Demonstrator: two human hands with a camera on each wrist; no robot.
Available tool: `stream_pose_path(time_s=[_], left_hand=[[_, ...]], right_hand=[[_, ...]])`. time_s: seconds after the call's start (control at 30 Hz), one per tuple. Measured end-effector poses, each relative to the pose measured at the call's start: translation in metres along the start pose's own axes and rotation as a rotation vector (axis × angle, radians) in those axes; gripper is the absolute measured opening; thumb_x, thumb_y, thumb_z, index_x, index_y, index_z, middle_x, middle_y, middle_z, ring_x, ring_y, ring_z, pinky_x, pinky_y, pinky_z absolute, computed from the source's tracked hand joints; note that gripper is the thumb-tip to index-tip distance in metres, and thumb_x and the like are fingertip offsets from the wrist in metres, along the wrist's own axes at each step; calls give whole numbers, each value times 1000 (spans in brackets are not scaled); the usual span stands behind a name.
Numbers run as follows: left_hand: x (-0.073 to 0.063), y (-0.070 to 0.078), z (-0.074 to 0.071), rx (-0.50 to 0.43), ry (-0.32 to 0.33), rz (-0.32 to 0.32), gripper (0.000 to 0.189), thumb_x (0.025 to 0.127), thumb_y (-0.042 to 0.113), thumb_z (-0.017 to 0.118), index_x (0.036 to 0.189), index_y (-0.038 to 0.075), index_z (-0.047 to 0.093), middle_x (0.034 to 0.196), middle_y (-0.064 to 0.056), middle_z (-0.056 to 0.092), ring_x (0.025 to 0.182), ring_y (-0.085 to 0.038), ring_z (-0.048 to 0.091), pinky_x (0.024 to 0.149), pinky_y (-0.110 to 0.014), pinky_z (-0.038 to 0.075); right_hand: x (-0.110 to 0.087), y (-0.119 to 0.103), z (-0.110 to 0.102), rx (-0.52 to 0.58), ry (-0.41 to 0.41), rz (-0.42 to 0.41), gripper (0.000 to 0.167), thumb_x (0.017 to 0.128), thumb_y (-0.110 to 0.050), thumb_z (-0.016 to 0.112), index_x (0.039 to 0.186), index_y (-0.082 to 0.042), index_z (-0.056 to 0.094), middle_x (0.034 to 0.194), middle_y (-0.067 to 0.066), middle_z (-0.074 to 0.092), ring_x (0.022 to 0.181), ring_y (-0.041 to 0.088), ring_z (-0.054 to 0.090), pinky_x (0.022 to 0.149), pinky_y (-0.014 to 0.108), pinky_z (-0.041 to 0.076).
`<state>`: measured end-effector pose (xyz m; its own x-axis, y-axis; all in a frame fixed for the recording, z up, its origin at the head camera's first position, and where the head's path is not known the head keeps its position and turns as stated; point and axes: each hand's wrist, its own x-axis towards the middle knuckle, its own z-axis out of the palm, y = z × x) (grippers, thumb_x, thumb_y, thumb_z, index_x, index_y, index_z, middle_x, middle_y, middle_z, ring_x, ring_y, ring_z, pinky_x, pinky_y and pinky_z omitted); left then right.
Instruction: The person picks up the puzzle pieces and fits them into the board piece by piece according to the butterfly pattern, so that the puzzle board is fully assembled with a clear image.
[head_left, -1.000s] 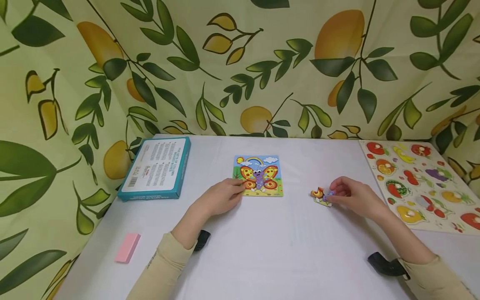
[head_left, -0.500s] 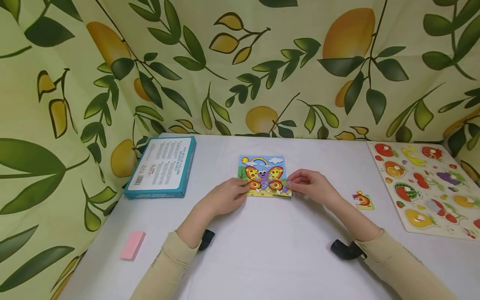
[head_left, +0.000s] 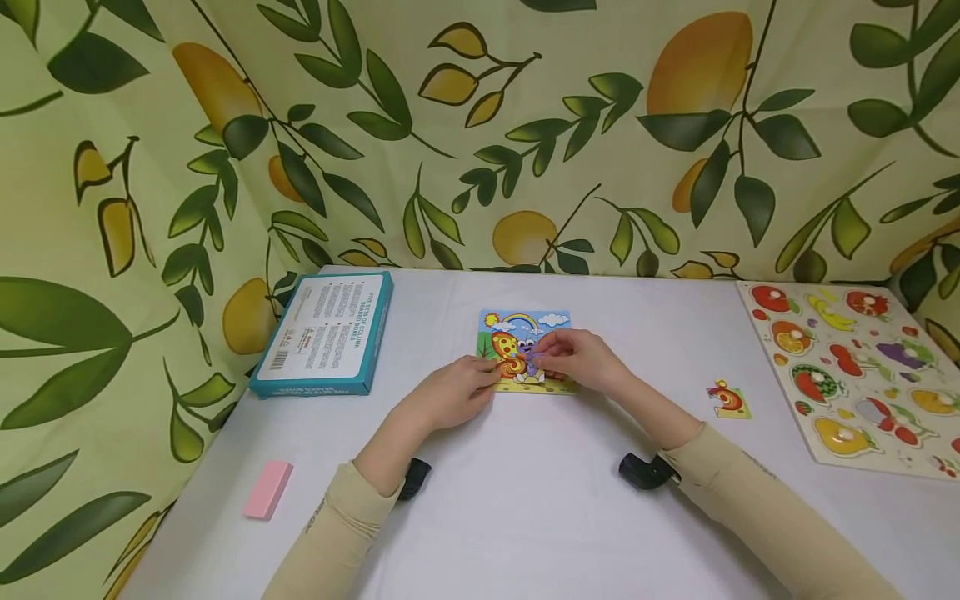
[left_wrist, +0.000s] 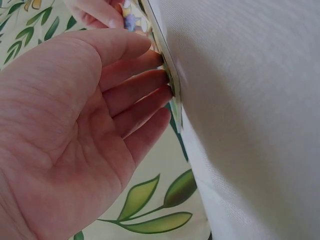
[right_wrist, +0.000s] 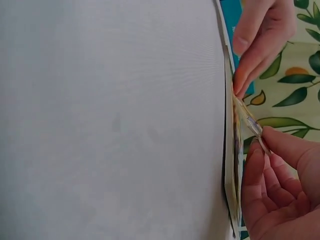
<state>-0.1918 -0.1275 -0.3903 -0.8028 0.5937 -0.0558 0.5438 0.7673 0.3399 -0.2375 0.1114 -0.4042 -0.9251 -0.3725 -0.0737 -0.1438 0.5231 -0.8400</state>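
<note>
A square butterfly jigsaw puzzle [head_left: 525, 321] lies on the white table in the head view. The left hand [head_left: 457, 393] rests its fingertips on the puzzle's left side; the left wrist view shows its fingers extended and lightly bent. Over the puzzle, the right hand [head_left: 581, 362] pinches a puzzle piece [right_wrist: 252, 124] between thumb and fingers. In the right wrist view this piece is tilted, with its far end down near the left fingertips. The right hand hides part of the butterfly's right wing.
One loose puzzle piece [head_left: 729, 401] lies to the right. Beyond it is a fruit peg board [head_left: 825, 375]. A teal and white box [head_left: 322, 333] sits at the back left, and a pink block [head_left: 267, 490] lies at the front left of the table [head_left: 510, 517].
The right hand has picked a puzzle piece from the right, leaving another there, and carried it left over the puzzle. The left hand stays at the puzzle's left side. The head view has shifted slightly.
</note>
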Motion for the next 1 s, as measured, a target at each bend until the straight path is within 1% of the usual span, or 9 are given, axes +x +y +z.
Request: stream_pose_path(time_s=[0.17,0.27,0.43,0.6,0.73,0.83,1.0], left_hand=[[1,-1,0,-3,7,9,38,99,17,56,134,1,58,141,-11,53,132,-25,47,108,-38,38],[0,-1,0,-6,7,2,40,99,17,56,136,2,57,141,-11,53,132,-25,47,108,-38,38],[0,-1,0,-9,0,-17,42,99,20,56,137,3,56,142,-9,52,133,-23,46,109,-38,37],[-1,-2,0,-19,4,-12,41,99,19,56,138,5,56,142,-8,53,132,-23,46,108,-39,38],[-1,-2,0,-7,4,-9,41,99,18,57,138,7,56,141,-7,53,131,-23,47,107,-39,40],[-1,-2,0,9,3,-5,40,99,18,58,138,7,56,141,-8,53,130,-23,47,106,-39,40],[-3,0,-2,22,-10,-5,41,99,18,57,139,8,56,141,-10,52,130,-25,47,105,-40,41]], right_hand=[[6,-1,5,-46,-5,-1,17,88,-21,73,98,-7,69,82,3,66,72,16,60,66,27,50],[8,-2,7,-73,-3,-6,16,88,-20,74,96,-7,69,81,2,66,71,16,60,65,27,50],[7,-4,9,-142,14,-20,14,88,-20,74,95,-8,70,82,2,65,74,17,57,66,28,48],[6,-6,11,-189,35,-43,12,88,-20,74,91,-10,69,80,1,64,75,17,56,68,29,46],[7,-6,12,-205,46,-69,11,87,-19,75,89,-10,69,78,0,63,74,17,55,68,29,45],[8,-4,12,-206,46,-71,11,87,-19,75,88,-11,69,77,-1,62,73,16,54,67,28,45],[8,-1,13,-221,47,-99,11,86,-18,76,89,-9,69,78,0,62,71,15,53,65,27,43]])
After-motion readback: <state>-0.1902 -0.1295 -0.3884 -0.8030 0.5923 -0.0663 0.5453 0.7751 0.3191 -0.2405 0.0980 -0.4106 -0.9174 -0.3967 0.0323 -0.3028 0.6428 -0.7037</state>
